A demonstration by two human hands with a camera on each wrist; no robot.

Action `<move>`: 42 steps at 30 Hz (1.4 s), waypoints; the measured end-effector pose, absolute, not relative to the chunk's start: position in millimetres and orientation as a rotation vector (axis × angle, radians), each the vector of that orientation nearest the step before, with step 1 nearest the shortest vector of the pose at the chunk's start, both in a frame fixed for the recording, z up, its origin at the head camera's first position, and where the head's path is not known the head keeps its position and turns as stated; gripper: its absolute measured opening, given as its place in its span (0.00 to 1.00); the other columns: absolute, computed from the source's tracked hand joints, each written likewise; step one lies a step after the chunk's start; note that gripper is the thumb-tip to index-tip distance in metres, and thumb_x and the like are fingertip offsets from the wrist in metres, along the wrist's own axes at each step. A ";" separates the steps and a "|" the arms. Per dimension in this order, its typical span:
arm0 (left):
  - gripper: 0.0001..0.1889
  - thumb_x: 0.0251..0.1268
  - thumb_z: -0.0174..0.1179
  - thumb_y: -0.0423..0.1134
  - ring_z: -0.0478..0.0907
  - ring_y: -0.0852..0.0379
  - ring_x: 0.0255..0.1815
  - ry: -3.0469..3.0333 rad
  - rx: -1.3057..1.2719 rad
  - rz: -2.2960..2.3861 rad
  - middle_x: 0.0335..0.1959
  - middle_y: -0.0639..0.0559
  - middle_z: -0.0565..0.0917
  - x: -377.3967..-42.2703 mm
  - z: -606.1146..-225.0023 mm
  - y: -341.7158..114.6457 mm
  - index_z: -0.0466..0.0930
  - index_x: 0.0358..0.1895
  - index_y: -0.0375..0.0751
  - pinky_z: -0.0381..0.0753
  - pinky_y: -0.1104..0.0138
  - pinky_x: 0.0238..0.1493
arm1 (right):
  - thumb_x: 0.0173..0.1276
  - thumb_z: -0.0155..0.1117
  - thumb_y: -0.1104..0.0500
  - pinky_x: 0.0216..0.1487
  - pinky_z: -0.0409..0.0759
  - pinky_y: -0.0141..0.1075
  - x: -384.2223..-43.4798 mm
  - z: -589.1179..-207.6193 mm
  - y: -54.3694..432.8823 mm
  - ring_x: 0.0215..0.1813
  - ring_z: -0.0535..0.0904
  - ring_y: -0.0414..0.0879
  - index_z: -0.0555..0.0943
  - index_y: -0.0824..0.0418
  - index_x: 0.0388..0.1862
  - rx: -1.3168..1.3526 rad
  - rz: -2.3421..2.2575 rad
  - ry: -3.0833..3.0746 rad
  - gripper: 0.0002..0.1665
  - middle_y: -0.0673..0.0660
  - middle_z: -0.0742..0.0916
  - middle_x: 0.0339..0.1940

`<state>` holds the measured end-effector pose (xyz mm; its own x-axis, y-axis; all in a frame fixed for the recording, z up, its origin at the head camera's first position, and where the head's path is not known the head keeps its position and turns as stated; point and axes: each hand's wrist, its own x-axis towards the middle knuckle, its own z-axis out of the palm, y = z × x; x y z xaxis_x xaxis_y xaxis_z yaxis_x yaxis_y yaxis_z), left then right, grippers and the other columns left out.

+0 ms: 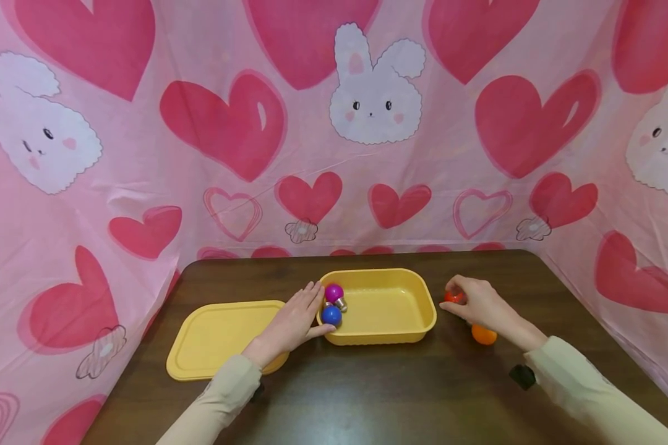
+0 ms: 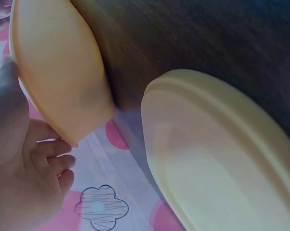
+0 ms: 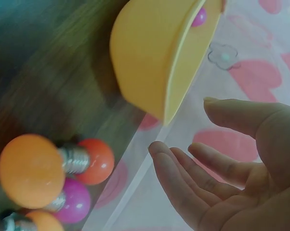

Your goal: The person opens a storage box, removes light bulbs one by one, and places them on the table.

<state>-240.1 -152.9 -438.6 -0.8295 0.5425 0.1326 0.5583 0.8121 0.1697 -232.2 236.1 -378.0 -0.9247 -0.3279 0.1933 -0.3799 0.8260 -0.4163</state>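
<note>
A person in pale sleeves is working at a dark wooden counter (image 1: 367,395), with a pink hanging printed with hearts and rabbits behind it. In the middle, a yellow container (image 1: 389,338) is standing without its lid. A blue bulb (image 1: 331,316) and a purple bulb (image 1: 334,292) are lying inside it, at its left end.

The left hand (image 1: 287,322) is resting along that end, fingers extended at the rim and thumb at the near corner. The yellow lid (image 1: 217,340) is lying flat on the counter, to the left.

To the right of the container, the right hand (image 1: 481,303) is hovering over a red bulb (image 3: 96,161); its thumb and fingers are standing apart, gripping nothing. On the counter, the red bulb is lying beside a large orange bulb (image 3: 32,171), with another purple bulb (image 3: 73,200) and a partly visible orange one (image 3: 44,221) close by.

The tight cluster seems the main risk: fingers closing on the red bulb could be nudging its neighbours, and round bulbs could be rolling away. A smooth bulb could also be slipping from a light pinch, or knocking those inside if dropped.
</note>
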 end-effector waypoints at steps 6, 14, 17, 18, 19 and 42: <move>0.45 0.68 0.54 0.64 0.54 0.41 0.81 -2.939 -0.874 -0.311 0.79 0.40 0.58 -239.7 -440.9 -154.6 0.55 0.77 0.35 0.57 0.51 0.80 | 0.60 0.74 0.57 0.37 0.88 0.42 -240.8 -376.0 217.8 0.31 0.83 0.46 0.79 0.68 0.41 0.659 0.676 -2.892 0.18 0.61 0.87 0.35; 0.45 0.68 0.54 0.63 0.55 0.40 0.80 -2.921 -0.883 -0.328 0.79 0.39 0.60 -239.3 -441.3 -155.0 0.57 0.76 0.34 0.58 0.51 0.80 | 0.60 0.74 0.59 0.40 0.89 0.43 -251.9 -374.2 194.8 0.35 0.85 0.51 0.78 0.68 0.42 0.752 0.693 -2.897 0.18 0.65 0.87 0.38; 0.45 0.68 0.54 0.64 0.55 0.41 0.81 -2.925 -0.883 -0.329 0.79 0.39 0.59 -240.1 -441.5 -154.8 0.57 0.77 0.35 0.58 0.51 0.80 | 0.61 0.74 0.58 0.42 0.89 0.43 -256.5 -374.3 186.8 0.37 0.85 0.54 0.79 0.67 0.43 0.763 0.715 -2.906 0.18 0.66 0.87 0.39; 0.44 0.68 0.53 0.64 0.55 0.41 0.81 -2.928 -0.881 -0.332 0.79 0.40 0.59 -240.1 -441.4 -154.8 0.57 0.77 0.35 0.58 0.51 0.80 | 0.61 0.73 0.58 0.42 0.89 0.43 -258.1 -374.2 184.3 0.38 0.85 0.55 0.79 0.67 0.43 0.764 0.726 -2.911 0.17 0.66 0.87 0.40; 0.44 0.68 0.53 0.64 0.55 0.41 0.81 -2.929 -0.879 -0.332 0.79 0.40 0.59 -240.2 -441.3 -154.8 0.57 0.77 0.35 0.58 0.51 0.80 | 0.61 0.73 0.58 0.42 0.89 0.43 -259.9 -374.6 181.8 0.39 0.85 0.55 0.79 0.67 0.42 0.773 0.733 -2.911 0.17 0.66 0.87 0.40; 0.45 0.68 0.53 0.64 0.54 0.41 0.81 -2.932 -0.881 -0.308 0.80 0.39 0.57 -240.7 -440.7 -154.0 0.56 0.77 0.35 0.57 0.52 0.80 | 0.61 0.73 0.58 0.48 0.88 0.44 -300.2 -383.9 124.9 0.44 0.86 0.57 0.79 0.68 0.43 0.848 0.830 -2.902 0.18 0.65 0.88 0.40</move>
